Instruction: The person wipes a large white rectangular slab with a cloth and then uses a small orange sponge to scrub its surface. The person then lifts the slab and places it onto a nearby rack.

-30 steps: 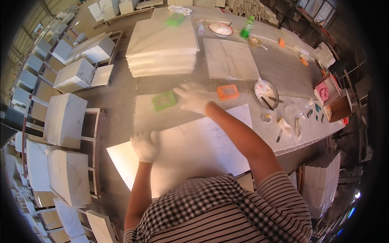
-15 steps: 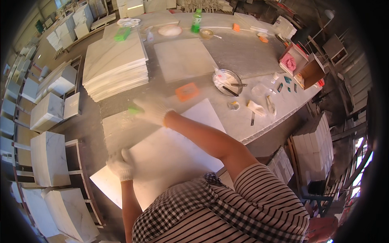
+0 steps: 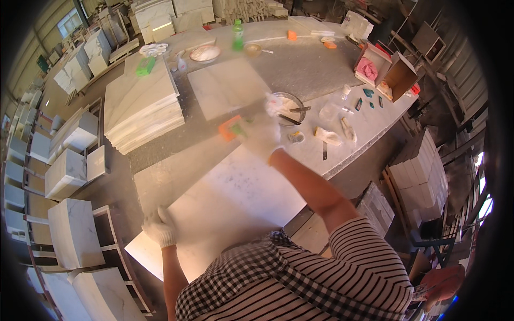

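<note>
A white marble slab with faint grey marks lies at an angle in front of me. At its left edge my gloved left hand is closed on the edge, thumb showing on top. My gloved right hand, smeared by motion, is over the slab's far corner. It holds a small green pad, whose exact kind is blurred. Just beyond that pad is an orange rectangular block, partly covered by it. A metal bowl of white paste with dark-handled spreaders stands past my right hand.
Stacked marble tiles rise at the left, a green block on top. Another slab lies flat farther back. A green bottle, small jar, used brush and open cardboard box stand about the bench.
My right hand has swept right with the green pad, from the slab's far left side to the orange block. The left hand stays at the slab's edge; the view has shifted slightly.
</note>
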Available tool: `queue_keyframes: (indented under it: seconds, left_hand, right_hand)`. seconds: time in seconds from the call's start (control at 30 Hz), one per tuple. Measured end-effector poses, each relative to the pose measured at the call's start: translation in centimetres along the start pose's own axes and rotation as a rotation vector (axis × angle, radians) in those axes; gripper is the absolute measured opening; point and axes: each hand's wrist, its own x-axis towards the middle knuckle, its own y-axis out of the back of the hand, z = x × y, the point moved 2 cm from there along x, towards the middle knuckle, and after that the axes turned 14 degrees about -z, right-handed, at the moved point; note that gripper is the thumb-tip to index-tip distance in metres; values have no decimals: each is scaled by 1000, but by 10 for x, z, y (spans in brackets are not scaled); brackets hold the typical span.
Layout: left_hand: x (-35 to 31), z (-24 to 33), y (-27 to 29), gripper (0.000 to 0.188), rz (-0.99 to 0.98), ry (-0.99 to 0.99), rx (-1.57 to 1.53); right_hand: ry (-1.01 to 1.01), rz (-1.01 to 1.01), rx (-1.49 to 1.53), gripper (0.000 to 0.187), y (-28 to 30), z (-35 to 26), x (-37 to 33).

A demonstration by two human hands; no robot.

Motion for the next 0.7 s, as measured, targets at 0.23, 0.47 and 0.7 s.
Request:
queue_keyframes:
  seconds: [0.23, 0.47, 0.7]
  left_hand:
    - [2, 5, 4, 42, 90, -9, -3]
    - [1, 13, 13, 43, 61, -15, -52]
    - [2, 13, 14, 37, 75, -69, -25]
  right_hand:
    - [247, 171, 186, 27, -17, -113, -31]
    - [-61, 39, 197, 33, 25, 40, -8]
    - [112, 176, 1099, 45, -20, 56, -49]
